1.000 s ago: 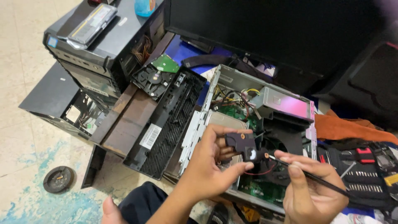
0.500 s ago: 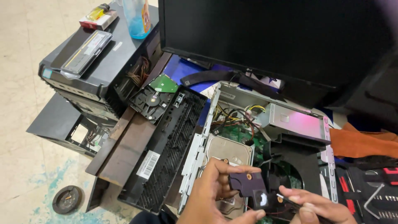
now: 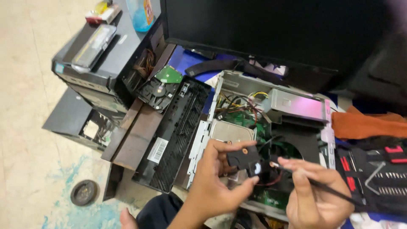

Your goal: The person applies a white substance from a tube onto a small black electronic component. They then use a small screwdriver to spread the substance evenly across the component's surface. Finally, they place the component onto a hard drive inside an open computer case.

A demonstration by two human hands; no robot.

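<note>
Nearest to me, my left hand (image 3: 214, 184) grips a small black plastic part (image 3: 244, 159), thumb below and fingers curled over its top edge. My right hand (image 3: 311, 193) is closed around a thin black tool (image 3: 330, 191), pinched like a pen, its tip touching the part's right side. Both hover just above an open computer case (image 3: 271, 127), where I see a silver hard drive (image 3: 231, 131), a green circuit board and bundled wires. To the right lies a black tool roll (image 3: 377, 178) with red handles, beside an orange cloth (image 3: 366, 125). Left of the case rests a black vented panel (image 3: 176, 135). Farther off, a bare drive (image 3: 159, 91) leans against a black tower (image 3: 106, 63), and a dark monitor (image 3: 271, 29) stands behind.
</note>
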